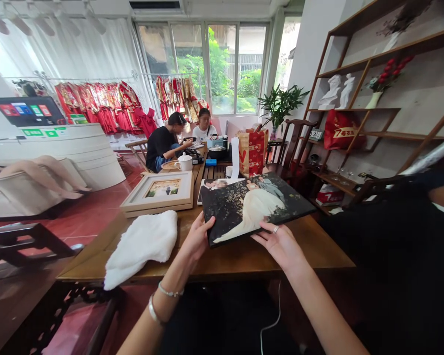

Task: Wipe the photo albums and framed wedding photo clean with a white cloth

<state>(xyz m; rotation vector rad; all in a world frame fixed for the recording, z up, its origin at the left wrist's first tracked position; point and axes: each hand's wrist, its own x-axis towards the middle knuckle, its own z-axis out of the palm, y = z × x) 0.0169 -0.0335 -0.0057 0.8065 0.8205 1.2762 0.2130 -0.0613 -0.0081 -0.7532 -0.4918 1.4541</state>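
Both my hands hold a dark photo panel [225, 212] with a wedding picture on it, tilted above the wooden table [222, 264]. My left hand [200, 234] grips its left edge, thumb on the front. Along the near edge my right hand [279, 241] clasps it, thumb on the picture and fingers beneath. A white fluffy cloth [144, 244] lies left of my left hand, partly over the table's front edge. Behind the cloth rests a light wooden picture frame [157, 193] with a small photo. Another photo print [209, 186] is partly hidden behind the panel.
Farther back are a white lidded mug [185, 161], a red and brown paper bag [251, 150] and a black pot [217, 152]. Two people [163, 145] sit at the far end. A wooden chair [294, 143] stands right; a white cable [279, 305] hangs below the table.
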